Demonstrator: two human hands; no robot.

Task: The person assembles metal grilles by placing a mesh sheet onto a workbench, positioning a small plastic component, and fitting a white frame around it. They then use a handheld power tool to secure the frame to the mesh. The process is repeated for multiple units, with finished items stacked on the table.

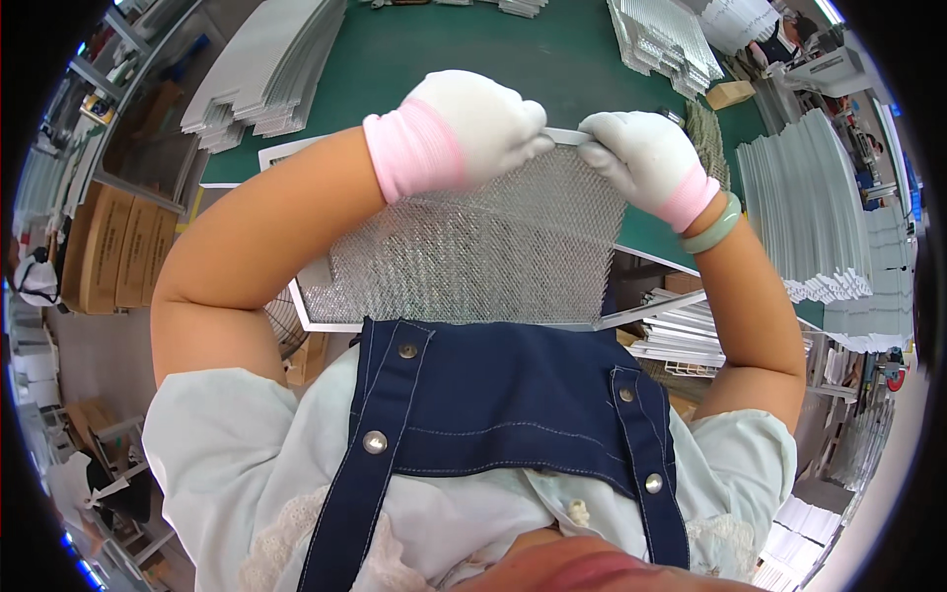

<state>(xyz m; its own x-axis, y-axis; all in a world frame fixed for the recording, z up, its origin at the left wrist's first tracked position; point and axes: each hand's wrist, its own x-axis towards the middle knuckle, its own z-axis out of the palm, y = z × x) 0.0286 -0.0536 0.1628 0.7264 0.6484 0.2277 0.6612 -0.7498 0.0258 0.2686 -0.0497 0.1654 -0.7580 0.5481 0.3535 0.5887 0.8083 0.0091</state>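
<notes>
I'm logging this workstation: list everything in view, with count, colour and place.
Mesh panel: one, silver, pale frame, before the chest
Metal bar: one, pale, angled out at the panel's lower right
Table: one, green, beyond the panel
Stacks: at least three, silver-grey, left and right on the table
Block: one, tan, upper right
Strips: several, white, below the table's right side
Boxes: at least two, brown, left
Rim clutter: uncounted, unclear
Apron: one, navy, chest
Bangle: one, green, right wrist
Left hand: one, white glove, pink cuff, panel's top edge
Right hand: one, same glove, same edge
</notes>
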